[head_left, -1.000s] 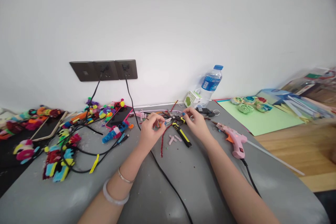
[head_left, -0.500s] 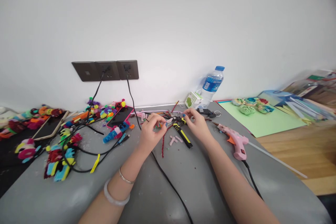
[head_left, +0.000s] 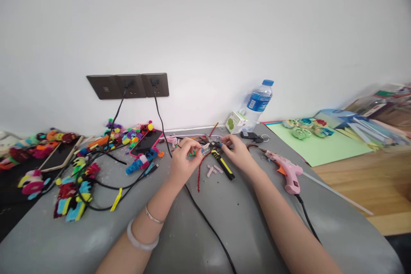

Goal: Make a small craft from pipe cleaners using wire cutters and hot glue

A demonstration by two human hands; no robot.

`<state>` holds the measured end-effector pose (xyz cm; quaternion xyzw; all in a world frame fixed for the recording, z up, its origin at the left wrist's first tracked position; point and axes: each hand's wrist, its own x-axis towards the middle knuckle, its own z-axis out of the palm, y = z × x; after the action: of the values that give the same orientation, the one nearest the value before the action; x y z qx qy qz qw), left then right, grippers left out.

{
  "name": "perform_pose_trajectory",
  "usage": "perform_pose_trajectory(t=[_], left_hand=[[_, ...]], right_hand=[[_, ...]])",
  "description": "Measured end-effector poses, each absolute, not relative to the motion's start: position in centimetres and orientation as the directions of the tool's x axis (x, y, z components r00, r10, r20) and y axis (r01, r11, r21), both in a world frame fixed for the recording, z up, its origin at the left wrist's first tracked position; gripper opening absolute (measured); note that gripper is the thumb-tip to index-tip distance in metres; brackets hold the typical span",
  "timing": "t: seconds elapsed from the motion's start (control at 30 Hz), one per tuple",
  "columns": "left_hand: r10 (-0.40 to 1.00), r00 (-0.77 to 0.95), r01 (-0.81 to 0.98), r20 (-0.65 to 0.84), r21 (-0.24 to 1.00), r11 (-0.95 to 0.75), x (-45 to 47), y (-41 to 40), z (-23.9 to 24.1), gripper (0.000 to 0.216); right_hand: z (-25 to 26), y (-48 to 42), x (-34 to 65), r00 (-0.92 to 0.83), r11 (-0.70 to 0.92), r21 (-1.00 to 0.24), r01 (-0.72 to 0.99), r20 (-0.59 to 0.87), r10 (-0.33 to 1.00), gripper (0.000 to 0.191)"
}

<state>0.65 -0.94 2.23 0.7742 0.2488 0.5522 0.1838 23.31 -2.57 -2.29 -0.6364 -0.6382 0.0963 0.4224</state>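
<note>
My left hand (head_left: pixel 186 157) is closed in a pinch, with a small pale pink piece (head_left: pixel 206 146) at its fingertips. Just to the right, my right hand (head_left: pixel 236 152) has its fingers bent and thumb close to the index finger, beside the head of the pliers. What those fingers grip is hidden. Black-and-yellow pliers (head_left: pixel 226 167) lie on the table between my hands, one handle pointing toward me. A red pipe cleaner (head_left: pixel 198 177) runs along their left side. Several short pale pink pieces (head_left: pixel 211 171) rest by the yellow handle.
A pink hot glue gun (head_left: pixel 291 175) lies to the right, its cord trailing forward. Behind stand a water bottle (head_left: pixel 258 102) and small box (head_left: pixel 235 122). Colourful pipe-cleaner figures (head_left: pixel 72 199), phones and black cables (head_left: pixel 205 218) spread leftward. Green paper (head_left: pixel 324 150) holds paper flowers.
My right hand's fingers have drawn in and curled lower beside the pliers' head. My left hand keeps its pinch nearly in place. The view has shifted very slightly.
</note>
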Motion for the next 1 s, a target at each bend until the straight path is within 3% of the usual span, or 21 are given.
perform_pose_trajectory(t=[0.43,1.0], left_hand=[[0.714,0.133,0.163,0.687,0.696,-0.700,0.5,-0.1,1.5,0.008],[0.742,0.233,0.177,0.628,0.723,-0.668,0.7,-0.5,1.8,0.009]], right_hand=[[-2.5,-2.5,23.4,0.161,0.148,-0.662,0.734,0.381,0.910,0.013],[-1.7,-2.9,22.9,0.163,0.156,-0.669,0.726,0.389,0.906,0.014]])
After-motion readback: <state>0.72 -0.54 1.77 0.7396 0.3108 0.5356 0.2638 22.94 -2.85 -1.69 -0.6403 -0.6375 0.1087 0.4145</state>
